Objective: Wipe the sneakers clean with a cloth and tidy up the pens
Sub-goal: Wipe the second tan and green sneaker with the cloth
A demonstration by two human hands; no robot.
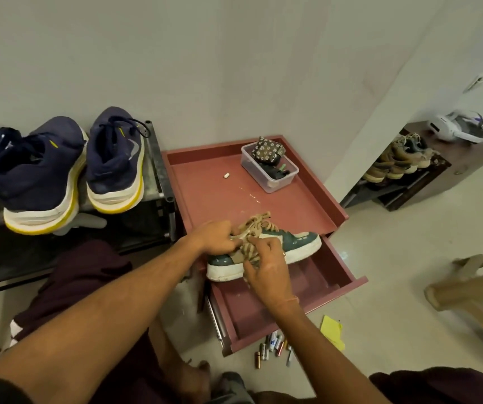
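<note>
1. Green sneaker (292, 238) on the near edge of the red cabinet top (220, 196), toe to the right, just above the open drawer (319, 282). Close to the body, so easy to reach.
2. Left hand (215, 236) curled round the tan laces (259, 221) at the top of the shoe. Most likely to stop the shoe sliding while it is rubbed.
3. Right hand (266, 269) pinching a striped cloth (249, 252) and pressing it on the near side of the shoe. Hands close together, both on the one shoe.
4. Looks like the wiping step. Some marks on the white sole, so probably more rubbing to do.
5. Pens (273, 339) loose on the floor, just in front of the drawer, mixed with small batteries (259, 355). Not tidied yet. Open drawer maybe the place for them.
6. Two blue sneakers (59, 176) up on the rack (158, 158) at the far left, maybe next for a wipe.
7. Clear box (275, 182) at the far end of the cabinet top, well away from the shoe.
</note>
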